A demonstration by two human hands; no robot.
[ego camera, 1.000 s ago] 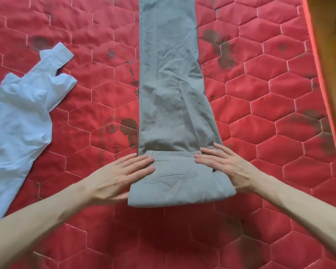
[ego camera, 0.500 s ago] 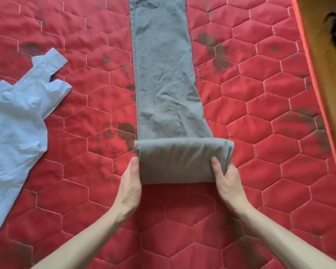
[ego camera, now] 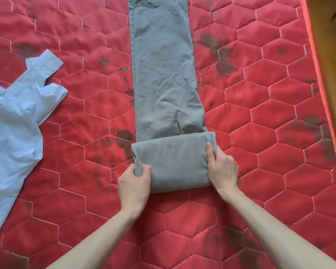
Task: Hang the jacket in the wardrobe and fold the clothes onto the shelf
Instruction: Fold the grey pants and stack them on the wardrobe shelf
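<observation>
Two hands work the near end of the grey trousers (ego camera: 163,74), which lie lengthwise down the middle of the red quilted mattress (ego camera: 270,123) and run off its far edge of view. The step in hand looks like the folding of the trousers: their near end is already doubled into a thick folded bundle (ego camera: 175,162). The left hand (ego camera: 134,187) pinches the bundle's left edge between thumb and curled fingers; the right hand (ego camera: 222,167) clamps the right edge, thumb on top. The bundle sits between the two grips, the unfolded length stretching away beyond them. Next, the bundle likely needs turning over once more onto that flat length, both sides kept level. A light blue shirt (ego camera: 12,133) lies crumpled at the mattress's left edge, well apart.
</observation>
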